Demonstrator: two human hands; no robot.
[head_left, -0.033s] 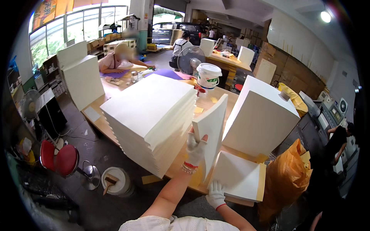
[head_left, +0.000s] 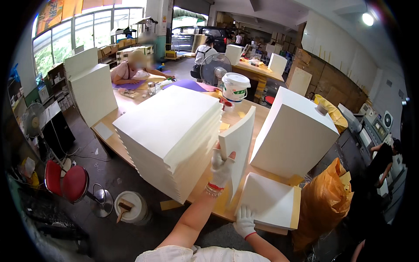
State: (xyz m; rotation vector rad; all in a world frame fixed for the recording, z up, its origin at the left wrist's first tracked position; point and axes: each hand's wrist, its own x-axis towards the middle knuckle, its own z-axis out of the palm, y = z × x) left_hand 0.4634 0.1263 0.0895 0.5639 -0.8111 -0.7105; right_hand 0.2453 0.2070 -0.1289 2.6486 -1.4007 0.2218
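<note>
Between left fingers (head_left: pixel 216 158), board (head_left: pixel 241 153) (white)

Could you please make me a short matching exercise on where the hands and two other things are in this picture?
Things:
1. Left hand
2. Right hand
3. Brush
4. Orange sack

Places:
A. On top of a white bucket
B. At the near left corner of the low white stack
C. To the right of the table
D. Around the left edge of the white panel that stands on edge

Right pairs: 1-D, 2-B, 3-A, 4-C
</note>
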